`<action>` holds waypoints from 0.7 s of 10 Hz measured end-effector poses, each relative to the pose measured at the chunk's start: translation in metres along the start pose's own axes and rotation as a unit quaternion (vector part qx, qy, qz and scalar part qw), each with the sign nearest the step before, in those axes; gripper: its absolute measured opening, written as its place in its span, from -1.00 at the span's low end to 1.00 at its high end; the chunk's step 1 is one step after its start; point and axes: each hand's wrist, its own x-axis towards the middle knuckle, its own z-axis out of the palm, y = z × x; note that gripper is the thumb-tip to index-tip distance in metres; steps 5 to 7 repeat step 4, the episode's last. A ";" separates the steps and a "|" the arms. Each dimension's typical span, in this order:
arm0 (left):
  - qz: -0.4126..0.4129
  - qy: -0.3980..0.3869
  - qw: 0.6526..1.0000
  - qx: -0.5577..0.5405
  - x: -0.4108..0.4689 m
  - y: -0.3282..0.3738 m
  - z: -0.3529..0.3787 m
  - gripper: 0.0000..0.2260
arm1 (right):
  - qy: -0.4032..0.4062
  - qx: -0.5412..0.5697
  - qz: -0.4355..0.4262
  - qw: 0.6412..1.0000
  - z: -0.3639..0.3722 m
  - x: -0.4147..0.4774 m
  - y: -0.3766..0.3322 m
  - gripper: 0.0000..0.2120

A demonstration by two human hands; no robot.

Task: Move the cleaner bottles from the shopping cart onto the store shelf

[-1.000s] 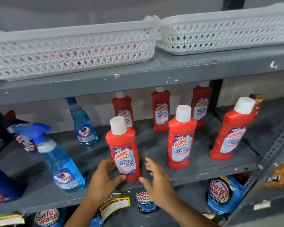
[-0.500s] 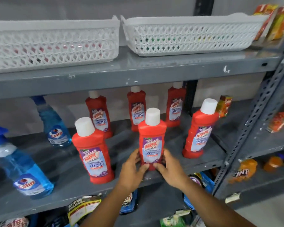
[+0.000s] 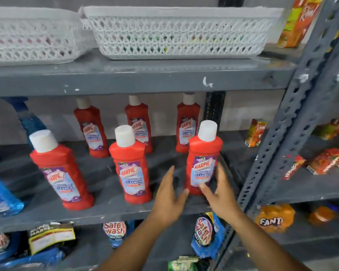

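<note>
The person stands at the shelf (image 3: 110,208) with both hands at the right front bottle (image 3: 203,163). The left hand (image 3: 169,196) is open, fingers spread, just beside the bottle's lower left; the thumb tip appears to touch its base. The right hand (image 3: 220,192) is also open, fingers spread along the lower right side, close to or brushing the label. Neither grip closes on the bottle. The bottle stands on the middle shelf, near the front edge, at the right end of a front row of three; three more stand behind. Its long axis is vertical, white cap up, label facing outward toward the aisle. The step in hand appears to be squaring or releasing this bottle. To do it well: keep both palms low on the body, turn the label fully forward, confirm the base sits flat and clear of the edge, then withdraw both hands straight back without catching the cap.
</note>
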 end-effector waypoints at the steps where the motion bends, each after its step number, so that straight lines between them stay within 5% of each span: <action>1: -0.061 -0.028 0.998 -0.011 0.027 -0.001 0.024 -0.51 | -0.113 0.005 0.039 0.993 -0.009 0.018 0.011 -0.54; 3: -0.069 0.016 0.997 0.030 0.026 0.002 0.035 -0.64 | -0.166 0.019 0.062 0.984 -0.020 0.024 0.025 -0.52; 4: -0.046 -0.006 0.999 0.016 0.020 0.005 0.033 -0.58 | -0.116 0.051 0.036 0.991 -0.015 0.013 0.015 -0.29; 7: -0.046 -0.006 0.999 0.016 0.020 0.005 0.033 -0.58 | -0.116 0.051 0.036 0.991 -0.015 0.013 0.015 -0.29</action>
